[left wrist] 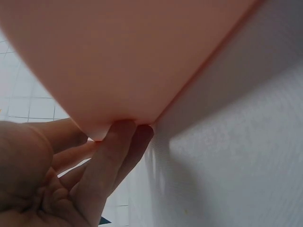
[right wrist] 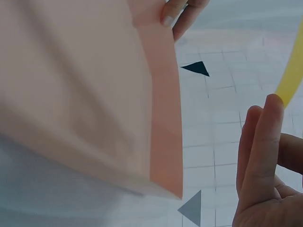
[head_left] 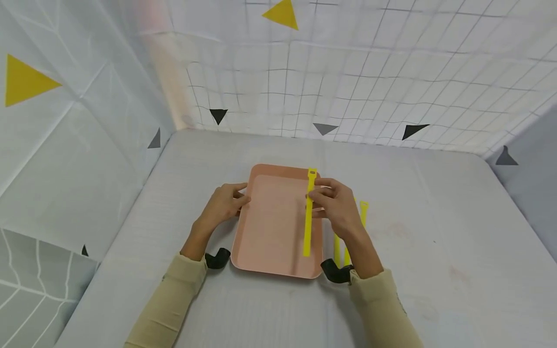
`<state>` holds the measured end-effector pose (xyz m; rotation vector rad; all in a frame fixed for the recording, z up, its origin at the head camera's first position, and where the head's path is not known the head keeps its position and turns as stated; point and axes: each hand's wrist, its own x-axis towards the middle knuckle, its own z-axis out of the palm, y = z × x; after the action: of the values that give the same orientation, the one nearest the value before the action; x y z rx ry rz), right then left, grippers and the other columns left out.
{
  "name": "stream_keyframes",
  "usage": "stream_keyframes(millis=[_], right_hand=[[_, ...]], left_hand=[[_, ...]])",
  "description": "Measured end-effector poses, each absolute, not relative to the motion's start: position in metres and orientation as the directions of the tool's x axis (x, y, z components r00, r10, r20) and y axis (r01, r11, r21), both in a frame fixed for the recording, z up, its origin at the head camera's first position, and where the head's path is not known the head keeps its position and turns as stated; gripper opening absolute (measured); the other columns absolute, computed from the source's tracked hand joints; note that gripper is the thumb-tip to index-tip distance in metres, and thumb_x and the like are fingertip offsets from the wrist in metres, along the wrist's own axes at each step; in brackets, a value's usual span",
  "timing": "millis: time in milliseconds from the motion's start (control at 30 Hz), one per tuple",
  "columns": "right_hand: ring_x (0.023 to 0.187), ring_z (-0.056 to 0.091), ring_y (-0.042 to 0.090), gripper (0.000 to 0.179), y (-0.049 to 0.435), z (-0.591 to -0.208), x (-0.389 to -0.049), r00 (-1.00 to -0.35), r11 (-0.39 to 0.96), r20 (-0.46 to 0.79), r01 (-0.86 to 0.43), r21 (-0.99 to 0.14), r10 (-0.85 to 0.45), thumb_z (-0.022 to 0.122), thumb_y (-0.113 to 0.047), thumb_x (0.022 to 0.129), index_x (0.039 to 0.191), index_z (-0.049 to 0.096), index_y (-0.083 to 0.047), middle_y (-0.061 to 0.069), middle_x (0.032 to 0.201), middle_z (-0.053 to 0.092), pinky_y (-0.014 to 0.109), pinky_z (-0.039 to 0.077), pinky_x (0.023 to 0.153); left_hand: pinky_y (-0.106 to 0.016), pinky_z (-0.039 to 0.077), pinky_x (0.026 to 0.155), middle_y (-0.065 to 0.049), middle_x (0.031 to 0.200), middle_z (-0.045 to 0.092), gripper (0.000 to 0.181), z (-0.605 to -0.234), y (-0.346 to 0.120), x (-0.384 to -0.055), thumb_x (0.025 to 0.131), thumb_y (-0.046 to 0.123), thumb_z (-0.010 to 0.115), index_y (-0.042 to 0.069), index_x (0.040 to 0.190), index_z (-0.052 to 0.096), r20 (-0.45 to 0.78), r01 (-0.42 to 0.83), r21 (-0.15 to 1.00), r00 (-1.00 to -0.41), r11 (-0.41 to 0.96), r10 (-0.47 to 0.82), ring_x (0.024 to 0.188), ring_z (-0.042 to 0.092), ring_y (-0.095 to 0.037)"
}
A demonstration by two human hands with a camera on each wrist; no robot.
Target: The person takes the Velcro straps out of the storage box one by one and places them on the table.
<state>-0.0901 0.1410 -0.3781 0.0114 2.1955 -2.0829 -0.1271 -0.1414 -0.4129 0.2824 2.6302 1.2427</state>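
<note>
A shallow pink tray [head_left: 278, 222] lies on the pale table in the head view. At its left rim, my left hand [head_left: 224, 203] grips the edge; the left wrist view shows the fingers [left wrist: 120, 142] against the tray's outer wall [left wrist: 128, 61]. Over the tray's right side, my right hand [head_left: 337, 205] pinches a yellow cable tie [head_left: 308, 232], its slotted end up and its tail hanging toward me. In the right wrist view only part of the cable tie [right wrist: 291, 71] shows beyond the fingertips [right wrist: 274, 106].
Several more yellow cable ties [head_left: 363, 210] lie right of the tray, partly hidden by my right forearm. Black curved pieces [head_left: 217, 259] sit at both wrists. White sheets with grid lines [head_left: 348, 87] and triangle marks stand behind the table [head_left: 435, 232] and at its sides.
</note>
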Motion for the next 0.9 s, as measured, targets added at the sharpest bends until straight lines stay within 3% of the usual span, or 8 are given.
stream_keyframes(millis=[267,500,900], right_hand=[[0.070,0.062,0.016,0.040,0.150,-0.379,-0.089,-0.993,0.080,-0.106,0.102,-0.992,-0.050,0.064,-0.004,0.094,0.132,0.053,0.003,0.020,0.105,0.068,0.032,0.059,0.064],[0.074,0.064,0.017,0.041,0.157,-0.380,-0.087,-0.992,0.096,-0.119,0.115,-0.989,-0.035,0.065,-0.006,0.095,0.132,0.053,0.003,0.016,0.102,0.068,0.033,0.059,0.066],[0.079,0.064,0.022,0.040,0.170,-0.385,-0.080,-0.991,0.170,-0.133,0.129,-0.977,-0.010,0.064,-0.011,0.097,0.134,0.053,0.000,0.022,0.109,0.066,0.033,0.059,0.067]], left_hand=[[-0.032,0.057,0.062,-0.025,0.113,0.068,0.052,-0.413,-0.143,-0.127,0.099,0.012,0.061,-0.003,0.146,0.044,-0.086,0.105,0.792,-0.956,0.601,0.280,0.071,0.072,-0.023],[-0.032,0.057,0.061,-0.025,0.113,0.068,0.052,-0.412,-0.142,-0.127,0.099,0.013,0.061,-0.002,0.146,0.044,-0.086,0.108,0.789,-0.955,0.605,0.283,0.070,0.072,-0.023],[-0.032,0.058,0.062,-0.025,0.111,0.068,0.052,-0.411,-0.141,-0.125,0.099,0.011,0.061,-0.003,0.146,0.044,-0.073,0.118,0.800,-0.954,0.589,0.290,0.071,0.072,-0.023]])
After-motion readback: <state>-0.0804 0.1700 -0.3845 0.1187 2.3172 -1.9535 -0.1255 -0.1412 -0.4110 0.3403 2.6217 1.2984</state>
